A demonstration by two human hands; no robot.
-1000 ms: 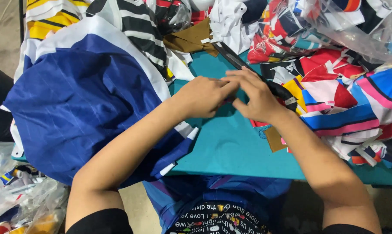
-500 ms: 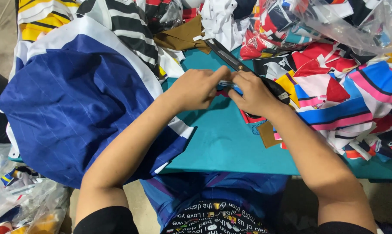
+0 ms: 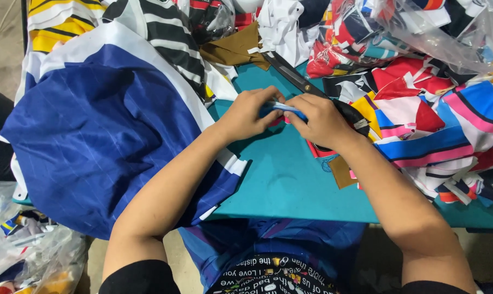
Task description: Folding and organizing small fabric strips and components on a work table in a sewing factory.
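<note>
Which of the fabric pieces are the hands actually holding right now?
The small blue-and-white strip, pinched between the left hand and right hand above the teal table; the other pieces lie untouched in piles.

both hands meet mid-table [image 3: 290, 179], left hand [image 3: 250, 113] just left of right hand [image 3: 321, 120], fingertips touching, a small folded cloth strip [image 3: 282, 108] pinched between them. scissors [image 3: 301, 81] lie on the table just behind the hands, running back toward a folded cloth piece [image 3: 233, 49]. big draped cloth [image 3: 94, 136] covers the table's left side, under the left forearm. heap of cloth scraps [image 3: 437, 125] on the right, plastic bag [image 3: 448, 32] behind it. more bags [image 3: 23, 256] on the floor, lower left.
</note>
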